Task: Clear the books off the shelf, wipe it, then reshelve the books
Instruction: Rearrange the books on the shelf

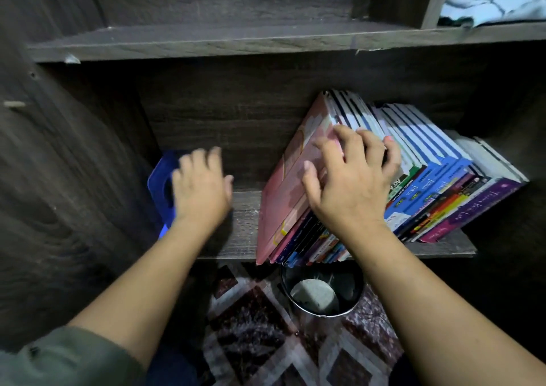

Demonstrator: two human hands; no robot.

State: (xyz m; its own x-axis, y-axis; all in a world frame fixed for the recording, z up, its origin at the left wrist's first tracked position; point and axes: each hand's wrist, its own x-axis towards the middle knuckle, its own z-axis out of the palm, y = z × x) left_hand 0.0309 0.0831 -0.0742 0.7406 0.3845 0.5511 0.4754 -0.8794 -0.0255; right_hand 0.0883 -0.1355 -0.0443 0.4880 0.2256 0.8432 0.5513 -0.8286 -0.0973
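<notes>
Patterned rug (254,326) is lying under the dark wooden shelf (245,217). Right hand (351,184) is curling spread fingers over leaning books (428,161); left hand (201,190) is hovering, fingers loosely apart, holding nothing.

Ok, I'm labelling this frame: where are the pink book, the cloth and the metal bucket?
pink book (283,196): head view, on its front cover.
cloth (496,1): head view, on its crumpled middle.
metal bucket (325,314): head view, on its near rim.
</notes>
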